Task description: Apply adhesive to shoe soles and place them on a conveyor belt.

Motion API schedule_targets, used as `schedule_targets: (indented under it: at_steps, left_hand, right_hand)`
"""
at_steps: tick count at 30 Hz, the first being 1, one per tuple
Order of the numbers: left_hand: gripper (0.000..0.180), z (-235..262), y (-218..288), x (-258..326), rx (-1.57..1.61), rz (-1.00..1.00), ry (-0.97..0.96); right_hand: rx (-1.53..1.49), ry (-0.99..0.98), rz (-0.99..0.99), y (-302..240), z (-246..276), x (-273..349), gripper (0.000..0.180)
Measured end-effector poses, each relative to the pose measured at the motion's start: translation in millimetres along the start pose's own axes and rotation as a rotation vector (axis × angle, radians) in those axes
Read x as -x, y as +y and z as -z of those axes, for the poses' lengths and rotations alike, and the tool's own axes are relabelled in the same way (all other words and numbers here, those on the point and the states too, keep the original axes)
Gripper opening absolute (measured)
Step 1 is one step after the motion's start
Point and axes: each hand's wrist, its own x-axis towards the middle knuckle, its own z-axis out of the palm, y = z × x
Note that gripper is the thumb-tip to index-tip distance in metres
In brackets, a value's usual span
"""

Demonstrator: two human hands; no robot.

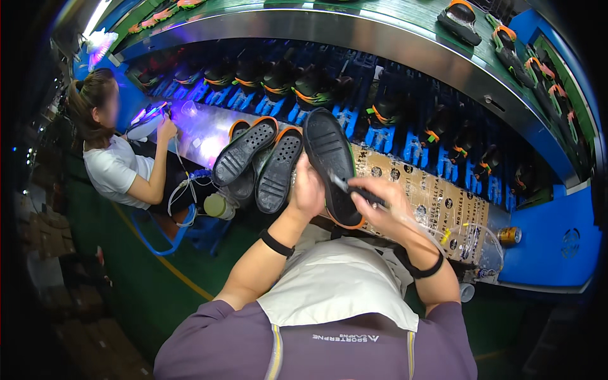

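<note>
Shoe sole (330, 166) gripped by left hand (308, 193), right hand (386, 202) clasping brush (358, 190), over cardboard-covered bench (437, 202)

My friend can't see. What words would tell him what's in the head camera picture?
A person's left hand holds up a black shoe sole while the right hand brushes it with a small dark tool. More black soles with orange edges lie on the bench beside it, and another worker sits to the left.
</note>
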Motion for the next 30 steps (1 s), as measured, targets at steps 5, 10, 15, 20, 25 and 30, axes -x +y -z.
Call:
schedule_targets:
  at_steps: [5,10,15,20,25,30]
  left_hand:
    - [0.081,9,4,-7,0.036,0.088,-0.064]
    - [0.076,-30,-13,8,-0.010,0.094,-0.020]
    - [0.081,-19,-15,10,-0.071,0.075,0.012]
    - [0.077,-29,-6,7,-0.096,0.099,-0.002]
    - [0.071,-2,-3,-2,0.140,0.077,-0.058]
    - [0.074,-14,5,-11,0.203,0.114,-0.082]
  right_hand:
    - [-0.060,-0.179,-0.107,-10,30,-1,0.025]
    - [-0.456,0.365,-0.168,-2,3,-42,0.025]
    - [-0.354,0.034,0.141,17,6,-43,0.028]
    - [-0.619,0.240,-0.125,14,12,-44,0.026]
    - [-0.275,-0.138,0.140,12,29,-38,0.029]
    - [-0.136,0.053,0.242,11,23,-39,0.027]
